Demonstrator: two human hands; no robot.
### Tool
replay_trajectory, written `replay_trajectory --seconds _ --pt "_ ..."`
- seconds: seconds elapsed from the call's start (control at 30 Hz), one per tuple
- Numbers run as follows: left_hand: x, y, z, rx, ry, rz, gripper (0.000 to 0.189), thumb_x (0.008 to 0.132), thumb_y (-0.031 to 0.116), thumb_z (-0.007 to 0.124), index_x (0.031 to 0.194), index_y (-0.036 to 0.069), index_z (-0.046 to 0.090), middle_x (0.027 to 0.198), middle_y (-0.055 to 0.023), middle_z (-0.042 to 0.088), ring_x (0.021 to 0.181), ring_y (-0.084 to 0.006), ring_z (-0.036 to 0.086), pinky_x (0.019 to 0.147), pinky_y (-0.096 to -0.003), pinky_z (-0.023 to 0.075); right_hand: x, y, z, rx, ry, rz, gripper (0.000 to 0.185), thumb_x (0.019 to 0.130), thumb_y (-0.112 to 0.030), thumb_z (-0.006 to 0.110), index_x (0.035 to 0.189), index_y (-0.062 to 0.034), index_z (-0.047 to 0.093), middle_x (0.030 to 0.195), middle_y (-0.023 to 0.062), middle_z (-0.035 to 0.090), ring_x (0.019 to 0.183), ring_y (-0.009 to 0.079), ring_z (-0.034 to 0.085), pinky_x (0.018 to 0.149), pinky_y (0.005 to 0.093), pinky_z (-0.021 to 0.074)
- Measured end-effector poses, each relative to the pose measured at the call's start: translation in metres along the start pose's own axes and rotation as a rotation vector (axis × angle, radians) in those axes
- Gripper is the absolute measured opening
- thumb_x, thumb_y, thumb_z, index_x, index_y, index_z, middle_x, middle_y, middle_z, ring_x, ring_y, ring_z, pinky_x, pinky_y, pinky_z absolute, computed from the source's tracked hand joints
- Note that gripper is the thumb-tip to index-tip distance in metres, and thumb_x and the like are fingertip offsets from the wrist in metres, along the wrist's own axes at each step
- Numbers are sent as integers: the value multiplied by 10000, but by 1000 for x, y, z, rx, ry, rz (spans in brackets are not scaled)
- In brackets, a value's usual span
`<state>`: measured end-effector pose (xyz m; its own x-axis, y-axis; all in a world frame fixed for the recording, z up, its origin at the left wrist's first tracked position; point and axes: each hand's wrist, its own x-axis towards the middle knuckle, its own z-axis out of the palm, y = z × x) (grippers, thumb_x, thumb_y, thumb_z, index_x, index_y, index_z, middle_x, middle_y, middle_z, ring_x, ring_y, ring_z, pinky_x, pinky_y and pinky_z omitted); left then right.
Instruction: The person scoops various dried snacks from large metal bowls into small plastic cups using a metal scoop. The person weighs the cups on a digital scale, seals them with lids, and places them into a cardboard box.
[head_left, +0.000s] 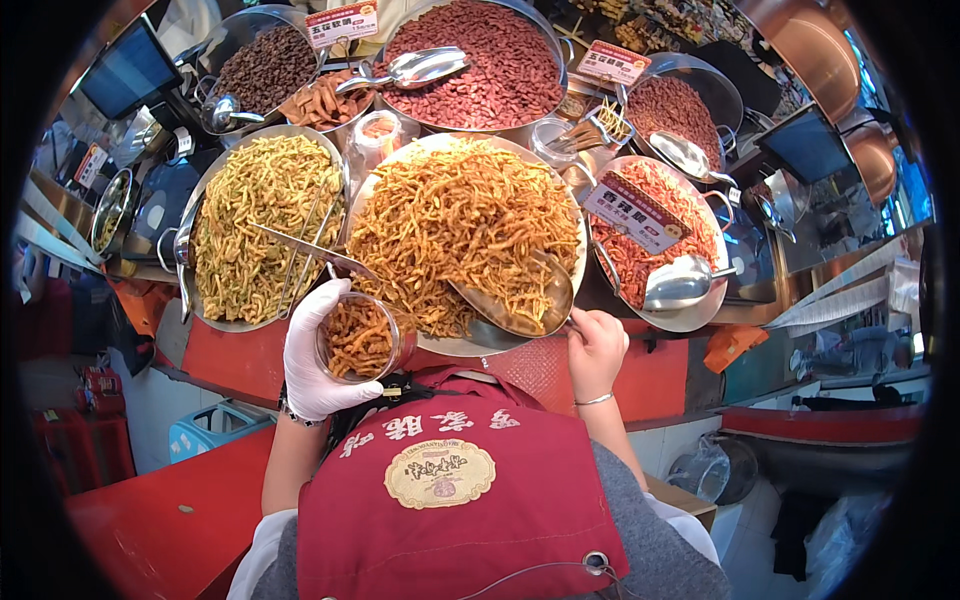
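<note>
My left hand (311, 360), in a white glove, holds a clear round container (362, 337) with orange-brown fried strips inside, at the near left edge of the central bowl. Bare and with a bracelet at the wrist, my right hand (596, 349) grips the handle of a metal scoop (555, 300). The scoop lies in the golden fried strips (465, 217) heaped in the large central bowl (480, 343), and some strips rest in it. Metal tongs (319, 232) lie across the greenish fried strips (262, 225) in the bowl to the left.
Right stands a bowl of red strips (701, 210) with a metal scoop (679, 283) and a price sign (637, 212). Behind are bowls of reddish pieces (495, 67), dark pieces (266, 67) and brown bits (671, 112). Display screens (129, 67) flank the counter. A blue stool (217, 429) stands lower left.
</note>
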<state>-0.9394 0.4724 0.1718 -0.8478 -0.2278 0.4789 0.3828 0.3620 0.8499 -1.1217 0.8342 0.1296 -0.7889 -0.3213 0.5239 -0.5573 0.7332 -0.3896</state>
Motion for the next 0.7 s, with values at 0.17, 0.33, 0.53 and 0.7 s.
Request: replay_trajectory --seconds 0.17,0.33,0.53,0.7 --pt "1 8 1 -64 41 -93 1257 607 457 1052 1557 -55 408 1526 -180 518 1408 -284 548 1194 -424 433 1 8 -4 179 -70 47 340 718 5 818 1044 -92 811 876 83 715 870 290 668 792 408 519" --pt "14 17 8 -55 -8 -9 1227 610 425 1058 1542 -53 419 1515 -173 529 1388 -279 568 1183 -421 448 33 17 -37 204 -66 -75 352 720 55 778 1048 -69 803 901 96 730 877 295 672 812 406 523" --pt "48 32 39 -218 -117 -49 1190 641 200 1031 1590 -29 350 1458 -148 545 1386 -259 554 1187 -417 435 118 12 -117 218 -143 -219 404 673 73 800 1053 -63 799 881 107 720 837 314 688 770 416 530" --pt "100 28 80 -45 -61 -63 1205 653 242 995 1613 -54 330 1396 -188 588 1300 -291 610 1138 -388 463 183 -26 -186 71 -132 -475 391 656 20 834 1038 -59 801 876 88 712 864 310 674 757 423 511"
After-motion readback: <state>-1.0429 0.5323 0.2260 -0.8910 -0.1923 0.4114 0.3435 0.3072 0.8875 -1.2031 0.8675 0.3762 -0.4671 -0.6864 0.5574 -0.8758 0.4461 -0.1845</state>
